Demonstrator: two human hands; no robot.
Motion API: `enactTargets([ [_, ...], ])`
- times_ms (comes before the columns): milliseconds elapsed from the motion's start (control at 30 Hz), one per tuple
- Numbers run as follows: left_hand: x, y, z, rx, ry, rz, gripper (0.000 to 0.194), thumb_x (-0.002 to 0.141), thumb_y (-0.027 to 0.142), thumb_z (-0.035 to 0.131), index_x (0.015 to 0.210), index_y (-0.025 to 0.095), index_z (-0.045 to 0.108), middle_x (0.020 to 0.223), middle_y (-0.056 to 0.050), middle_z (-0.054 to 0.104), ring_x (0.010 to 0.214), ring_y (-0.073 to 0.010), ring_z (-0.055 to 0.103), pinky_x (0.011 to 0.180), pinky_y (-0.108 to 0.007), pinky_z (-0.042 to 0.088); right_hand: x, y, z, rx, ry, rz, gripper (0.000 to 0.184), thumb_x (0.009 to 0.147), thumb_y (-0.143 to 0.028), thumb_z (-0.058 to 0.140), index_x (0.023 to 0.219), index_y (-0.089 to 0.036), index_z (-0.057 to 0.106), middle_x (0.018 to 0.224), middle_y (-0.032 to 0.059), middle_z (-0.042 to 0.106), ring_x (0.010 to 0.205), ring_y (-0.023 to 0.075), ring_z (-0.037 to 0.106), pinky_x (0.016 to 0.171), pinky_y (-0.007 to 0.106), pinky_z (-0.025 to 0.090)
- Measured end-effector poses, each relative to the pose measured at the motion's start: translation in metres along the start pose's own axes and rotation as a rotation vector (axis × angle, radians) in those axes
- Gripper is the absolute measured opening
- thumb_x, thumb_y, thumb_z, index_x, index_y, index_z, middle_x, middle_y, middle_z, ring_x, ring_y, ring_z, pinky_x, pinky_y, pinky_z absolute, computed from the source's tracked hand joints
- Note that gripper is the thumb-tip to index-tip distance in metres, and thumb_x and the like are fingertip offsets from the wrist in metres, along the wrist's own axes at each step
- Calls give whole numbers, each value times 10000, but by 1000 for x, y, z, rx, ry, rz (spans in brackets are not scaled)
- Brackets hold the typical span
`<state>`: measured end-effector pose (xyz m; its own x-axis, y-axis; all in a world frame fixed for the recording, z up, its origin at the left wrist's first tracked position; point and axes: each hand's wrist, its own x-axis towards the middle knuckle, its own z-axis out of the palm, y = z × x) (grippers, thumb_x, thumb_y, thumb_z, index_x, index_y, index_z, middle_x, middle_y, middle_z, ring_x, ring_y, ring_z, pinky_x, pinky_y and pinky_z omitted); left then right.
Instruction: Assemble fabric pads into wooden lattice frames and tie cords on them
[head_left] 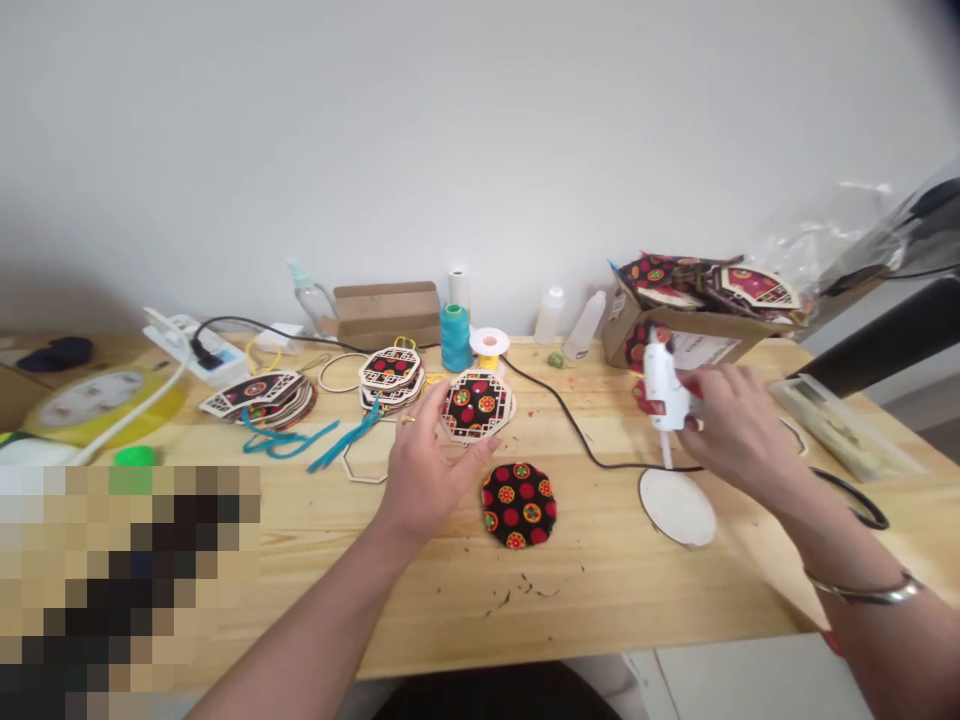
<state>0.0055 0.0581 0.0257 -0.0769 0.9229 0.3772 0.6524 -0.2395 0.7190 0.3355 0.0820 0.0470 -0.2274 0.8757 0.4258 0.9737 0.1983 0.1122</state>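
Note:
My left hand (420, 460) is closed around the edge of an octagonal wooden lattice frame (478, 405) backed with black fabric in red and yellow flower print. Just in front of it, a round piece padded in the same fabric (519, 505) lies on the table. At the right, my right hand (731, 425) grips a white hot glue gun (666, 385), held upright with its dark nozzle end pointing away from me and a pale glue stick at the near end. A white oval disc (679, 507) lies flat below the gun.
Stacked fabric ornaments (391, 375) with blue ribbons (345, 440), a teal thread cone (456, 340) and a white spool (489, 342) stand behind. A black cord (577, 430) crosses the wooden table. At the back right is a cardboard box (697, 345) of ornaments, beside a clear tray (847, 425).

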Motion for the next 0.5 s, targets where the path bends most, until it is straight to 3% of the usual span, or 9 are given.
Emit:
enactTargets([
  [133, 0, 3, -1, -70, -1, -67, 669, 712, 480, 669, 1283, 205, 457, 1229, -104, 582, 1077, -266, 553, 871, -405, 454, -1, -3, -11, 109, 322, -23, 386, 720, -167, 529, 1103, -129, 507, 1042, 223, 547, 991, 333, 526, 782, 418, 436],
  [300, 1, 0, 1, -154, -4, -165, 711, 690, 499, 685, 1294, 201, 460, 1270, -112, 560, 1096, -267, 541, 865, -403, 443, 16, -22, -8, 334, 429, -130, 259, 727, -291, 599, 959, -182, 560, 879, 148, 607, 830, 277, 567, 717, 400, 449],
  [367, 2, -2, 1, -192, -9, -177, 704, 693, 492, 686, 1295, 204, 463, 1276, -111, 559, 1105, -265, 540, 880, -411, 435, 23, -32, -11, 501, 325, -61, 159, 751, -349, 610, 826, -212, 583, 783, 85, 614, 735, 232, 568, 655, 361, 446],
  [500, 2, -3, 1, -241, -27, -177, 676, 701, 474, 688, 1288, 219, 472, 1281, -103, 558, 1080, -258, 558, 895, -419, 438, 26, -47, -19, 968, -121, 132, 282, 787, -493, 580, 811, -222, 653, 713, 31, 643, 626, 187, 574, 504, 285, 422],
])
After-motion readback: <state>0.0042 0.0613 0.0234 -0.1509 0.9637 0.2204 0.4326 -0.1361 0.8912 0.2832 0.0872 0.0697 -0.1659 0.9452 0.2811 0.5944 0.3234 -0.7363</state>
